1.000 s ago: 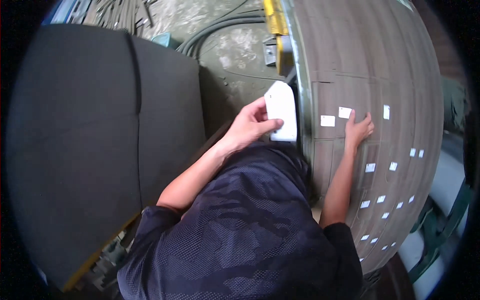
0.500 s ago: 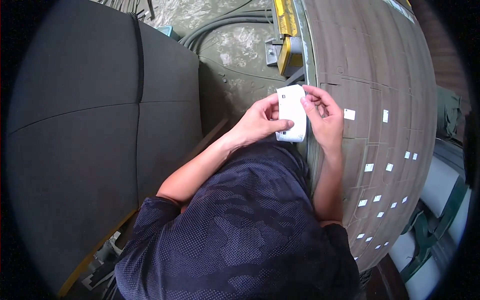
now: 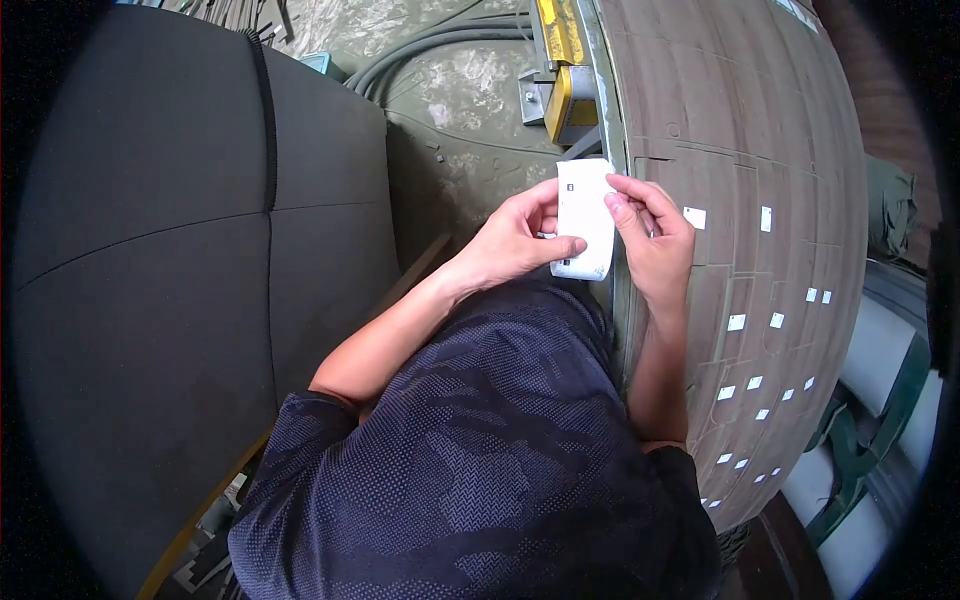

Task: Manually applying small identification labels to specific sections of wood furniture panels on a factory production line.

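Observation:
A strip of white labels (image 3: pixel 584 222) with small dark marks is held up in front of my body, at the left edge of a long brown fabric-covered surface. My left hand (image 3: pixel 512 243) grips it from the left, thumb pressed across its lower face and fingers behind it. At the strip's upper right edge, the thumb and forefinger of my right hand (image 3: pixel 658 238) come together in a pinch; the other fingers are curled. Whether a label is lifting between those fingertips is too small to tell.
Small white labels (image 3: pixel 736 322) are spread over the brown fabric-covered surface (image 3: pixel 700 110) on the right. A large dark padded block (image 3: pixel 150 250) stands at left. Ahead on the floor lie black hoses (image 3: pixel 440 46), near a yellow and grey metal fixture (image 3: pixel 570 100).
The view has shifted slightly. The top of the label strip is a little higher, and my right hand has edged slightly right. Both hands keep nearly the same hold.

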`<state>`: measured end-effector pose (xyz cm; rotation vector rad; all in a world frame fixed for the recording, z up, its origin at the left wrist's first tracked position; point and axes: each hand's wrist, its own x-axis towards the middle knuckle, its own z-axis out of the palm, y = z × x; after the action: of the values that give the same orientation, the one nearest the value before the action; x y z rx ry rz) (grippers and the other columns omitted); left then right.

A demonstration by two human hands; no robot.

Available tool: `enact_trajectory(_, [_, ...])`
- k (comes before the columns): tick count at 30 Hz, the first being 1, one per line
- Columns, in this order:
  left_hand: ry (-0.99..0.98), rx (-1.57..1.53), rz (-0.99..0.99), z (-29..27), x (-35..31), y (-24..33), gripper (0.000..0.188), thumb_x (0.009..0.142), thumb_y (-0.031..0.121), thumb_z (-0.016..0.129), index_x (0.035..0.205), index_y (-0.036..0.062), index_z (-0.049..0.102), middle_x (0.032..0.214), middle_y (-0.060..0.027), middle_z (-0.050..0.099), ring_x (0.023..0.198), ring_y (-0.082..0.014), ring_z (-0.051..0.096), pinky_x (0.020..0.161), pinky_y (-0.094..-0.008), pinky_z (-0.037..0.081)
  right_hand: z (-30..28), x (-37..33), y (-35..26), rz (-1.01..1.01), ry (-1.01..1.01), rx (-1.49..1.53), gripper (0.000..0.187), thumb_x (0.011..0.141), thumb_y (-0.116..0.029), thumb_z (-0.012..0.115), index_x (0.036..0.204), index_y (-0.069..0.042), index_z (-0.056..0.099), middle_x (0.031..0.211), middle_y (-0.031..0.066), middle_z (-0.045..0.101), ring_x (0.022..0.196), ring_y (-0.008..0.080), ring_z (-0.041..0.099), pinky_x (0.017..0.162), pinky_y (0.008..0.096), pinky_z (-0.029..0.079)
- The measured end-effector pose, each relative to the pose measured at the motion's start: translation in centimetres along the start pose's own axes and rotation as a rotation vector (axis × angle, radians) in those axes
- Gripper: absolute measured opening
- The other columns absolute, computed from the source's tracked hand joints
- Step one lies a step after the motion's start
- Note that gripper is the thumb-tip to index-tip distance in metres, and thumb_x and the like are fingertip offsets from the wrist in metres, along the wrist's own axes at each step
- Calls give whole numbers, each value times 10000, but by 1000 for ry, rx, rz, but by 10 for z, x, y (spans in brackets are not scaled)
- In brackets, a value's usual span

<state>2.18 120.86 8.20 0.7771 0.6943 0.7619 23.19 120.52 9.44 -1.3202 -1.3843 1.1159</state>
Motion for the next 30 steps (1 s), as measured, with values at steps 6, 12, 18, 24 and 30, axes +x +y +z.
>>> enact_trajectory(6, [9, 19, 14, 4, 3, -3, 668, 916, -71, 734, 1521, 11, 464, 1294, -53, 682, 1135, -126, 677, 997, -297, 556, -5, 1, -4, 3, 1, 6, 236, 979, -19, 720, 1208, 40, 719, 1109, 59, 718, 1005, 100, 652, 908, 251, 519])
enact_trajectory(12, [33, 78, -75, 12, 9, 1, 652, 907, -57, 746, 1501, 20, 488, 1294, -53, 670, 1138, -133, 667, 985, -312, 561, -8, -4, 7, 87, 86, -17, 193, 986, -4, 692, 1174, 35, 716, 1121, 84, 723, 1030, 148, 677, 936, 289, 541])
enact_trajectory(18, [172, 197, -75, 18, 6, -7, 639, 884, -47, 768, 1469, 7, 516, 1331, -64, 660, 1214, -170, 639, 1056, -342, 499, -6, -10, 21, -79, 195, -28, 232, 929, -81, 750, 1141, 11, 727, 1017, 129, 737, 900, 208, 717, 825, 336, 565])
enact_trajectory(24, [142, 273, -161, 20, 13, -12, 620, 890, -29, 773, 1458, 6, 527, 1261, -68, 699, 1161, -172, 663, 1034, -345, 511, -76, -95, 161, 379, 641, -975, 572, 1014, -424, 633, 1294, 75, 628, 1293, 263, 660, 1240, 464, 595, 1017, 516, 501])
enact_trajectory(30, [51, 313, -219, 26, 24, -23, 603, 890, -34, 770, 1447, 15, 542, 1270, -70, 699, 1158, -166, 666, 1028, -341, 520, -102, -193, 242, 1009, 560, -1113, 871, 1055, -621, 403, 1546, 99, 393, 1643, 289, 343, 1545, 439, 283, 1265, 580, 176])
